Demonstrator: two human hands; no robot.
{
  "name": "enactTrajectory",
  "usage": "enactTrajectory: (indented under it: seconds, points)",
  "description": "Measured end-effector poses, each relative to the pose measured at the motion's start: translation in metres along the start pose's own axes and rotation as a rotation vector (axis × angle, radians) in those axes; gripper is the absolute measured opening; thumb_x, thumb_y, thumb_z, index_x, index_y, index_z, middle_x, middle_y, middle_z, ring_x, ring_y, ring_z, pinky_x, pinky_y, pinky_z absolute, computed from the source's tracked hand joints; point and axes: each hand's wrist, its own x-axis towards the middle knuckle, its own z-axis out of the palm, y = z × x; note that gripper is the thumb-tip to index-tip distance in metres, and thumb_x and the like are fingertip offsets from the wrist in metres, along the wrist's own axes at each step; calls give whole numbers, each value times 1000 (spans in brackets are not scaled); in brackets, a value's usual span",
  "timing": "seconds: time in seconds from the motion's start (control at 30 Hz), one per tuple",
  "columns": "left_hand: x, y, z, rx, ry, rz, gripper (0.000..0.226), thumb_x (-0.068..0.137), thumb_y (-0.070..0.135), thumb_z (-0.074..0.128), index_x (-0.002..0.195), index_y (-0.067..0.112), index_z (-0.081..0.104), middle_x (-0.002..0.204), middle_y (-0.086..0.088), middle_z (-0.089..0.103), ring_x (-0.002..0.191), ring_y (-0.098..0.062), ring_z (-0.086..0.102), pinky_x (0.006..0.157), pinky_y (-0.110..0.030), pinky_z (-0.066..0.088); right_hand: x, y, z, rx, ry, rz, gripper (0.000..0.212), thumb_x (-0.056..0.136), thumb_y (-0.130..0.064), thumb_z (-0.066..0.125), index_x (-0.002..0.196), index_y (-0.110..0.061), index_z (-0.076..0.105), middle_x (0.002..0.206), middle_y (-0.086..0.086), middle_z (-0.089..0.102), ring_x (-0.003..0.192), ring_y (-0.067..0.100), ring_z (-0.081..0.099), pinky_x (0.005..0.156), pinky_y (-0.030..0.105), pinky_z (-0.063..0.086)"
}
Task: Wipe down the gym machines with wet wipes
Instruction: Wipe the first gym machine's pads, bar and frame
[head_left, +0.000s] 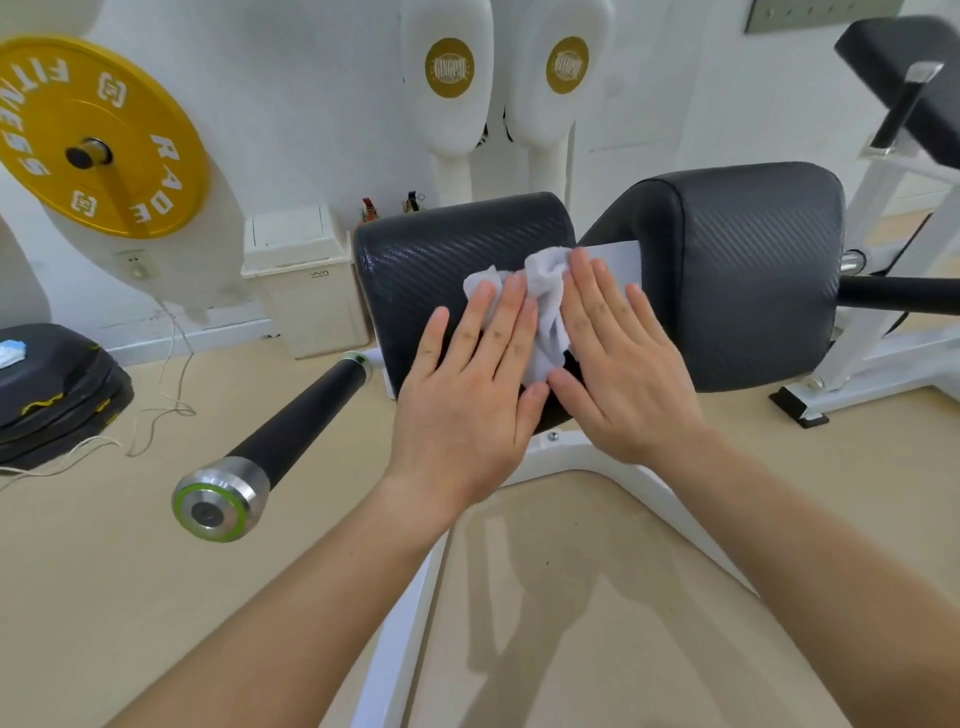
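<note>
Beige gym floor (130, 597), ribbed black pad (415, 249), crumpled, perhaps damp wipe (545, 291) under straight-fingered left hand (467, 395), straight-fingered right hand (623, 374)

Crumpled white wet wipe (544, 304) draped on black textured pad (415, 260)

lighting: bright, even, white, from overhead; i read soft grey shadows on the beige floor (550, 597). glare: mild sheen on the black pad (753, 270). distortion: strong wide-angle bowing at edges, yellow plate (93, 135) stretched. blur: slight softness, worst on the top-right bench (914, 78).
</note>
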Motion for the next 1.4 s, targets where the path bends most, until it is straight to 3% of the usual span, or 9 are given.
enactTrajectory:
  seconds: [0.17,0.27,0.47,0.6,0.93,1.07,1.23,1.4]
  points:
    - [-77,-12,12,3,-69,-37,65,105,43,21,160,10,14,169,-6,4,156,-22,4,125,-46,5,-58,-24,29,-1,-16,-135,74,103,-51,16,159,-3,9,168,12,0,156,27,3,123,50,14]
    - [-90,-14,16,-26,-56,-129,64,104,41,22,160,11,17,169,-4,6,156,-21,5,125,-47,7,-44,-31,31,-44,1,-185,71,104,-48,17,160,-6,9,168,11,3,155,26,5,123,49,16]
    - [-16,-34,-1,-125,78,-329,61,106,37,14,161,12,5,169,-4,-4,155,-20,-7,125,-40,-5,35,-27,-4,-94,94,-251,68,102,-41,23,160,-9,10,168,9,4,156,22,2,126,48,8]
    - [27,-44,-14,-218,122,-438,59,107,36,13,161,13,9,169,-4,0,155,-18,-6,124,-36,-5,60,-25,-16,-86,133,-224,67,102,-41,24,160,-9,13,168,8,7,156,21,3,126,46,6]
    - [-101,8,28,-50,-95,-180,69,104,42,29,160,8,9,169,-9,1,156,-24,3,124,-46,8,-54,-30,37,-81,31,-188,70,102,-44,25,159,-4,15,168,13,8,155,28,9,122,52,17]
    - [-77,4,21,-20,-88,-141,66,105,43,24,160,8,10,169,-9,2,156,-22,2,125,-44,6,-49,-17,32,-122,29,-217,70,102,-46,25,160,-8,14,168,9,8,155,24,10,123,52,16]
    - [-9,1,0,-30,-8,-178,64,107,42,19,161,10,6,169,-6,-1,156,-20,-5,126,-44,-1,-8,-6,8,-104,75,-128,69,103,-44,22,160,-7,11,168,10,3,156,24,3,125,50,9]
    - [-44,4,8,8,-62,-50,64,107,42,24,160,10,12,169,-7,3,156,-22,0,126,-45,3,-40,-12,22,-5,61,-36,70,103,-44,24,159,-4,12,168,12,3,156,25,4,124,50,13]
